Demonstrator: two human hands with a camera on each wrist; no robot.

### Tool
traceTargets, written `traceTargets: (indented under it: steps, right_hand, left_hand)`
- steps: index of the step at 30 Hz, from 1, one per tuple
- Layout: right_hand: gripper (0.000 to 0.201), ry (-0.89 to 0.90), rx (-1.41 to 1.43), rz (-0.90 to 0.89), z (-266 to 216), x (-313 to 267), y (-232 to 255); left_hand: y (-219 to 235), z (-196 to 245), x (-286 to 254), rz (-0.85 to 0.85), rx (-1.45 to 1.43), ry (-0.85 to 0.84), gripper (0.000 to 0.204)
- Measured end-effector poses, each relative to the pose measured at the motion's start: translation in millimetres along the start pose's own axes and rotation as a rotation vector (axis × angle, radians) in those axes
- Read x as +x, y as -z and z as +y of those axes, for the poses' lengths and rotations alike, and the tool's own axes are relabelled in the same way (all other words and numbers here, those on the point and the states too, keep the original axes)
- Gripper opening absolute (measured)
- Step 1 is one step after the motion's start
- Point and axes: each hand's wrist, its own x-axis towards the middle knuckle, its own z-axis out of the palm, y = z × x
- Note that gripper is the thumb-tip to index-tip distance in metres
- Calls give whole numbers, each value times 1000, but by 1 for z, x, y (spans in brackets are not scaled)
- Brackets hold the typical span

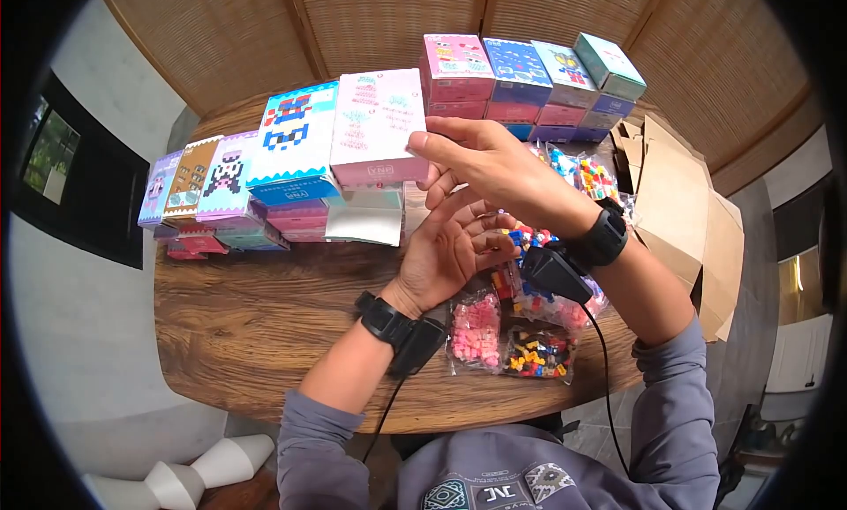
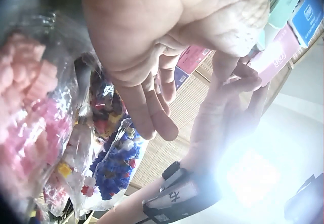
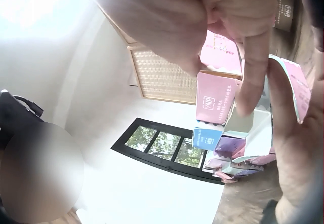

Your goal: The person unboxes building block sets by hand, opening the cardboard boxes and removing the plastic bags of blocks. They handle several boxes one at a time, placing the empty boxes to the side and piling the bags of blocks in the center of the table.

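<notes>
My right hand reaches to the right edge of a pink box that sits on top of the left stack. Its thumb and fingers are loosely extended and overlap the box's edge. In the right wrist view, the fingers hang in front of the pink box. My left hand is just below, palm turned up, fingers relaxed with nothing in them. Beneath the pink box, an opened box's white flap sticks out towards me. A blue-and-white box stands directly to the left of the pink box.
More boxes stand in two layers at the far left and at the back, including a pink one. Clear bags of pink bricks and mixed bricks lie in front on the wooden table. An open cardboard carton is at the right.
</notes>
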Motion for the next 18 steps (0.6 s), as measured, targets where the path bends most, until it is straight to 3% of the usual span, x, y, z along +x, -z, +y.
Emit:
traceTargets:
  steps: [8,14,18]
  right_hand:
    - [49,-75,49,-74,-11,6,-7]
    - [63,-57,-100,-151,-9,5,2]
    - [63,12,-188,-12,-8,2,14]
  left_hand:
    - [3,-1,3,44,-49,50,67]
    - [-1,1,2,55,-45,56,62]
    - [-4,2,1,39,-18,28,61]
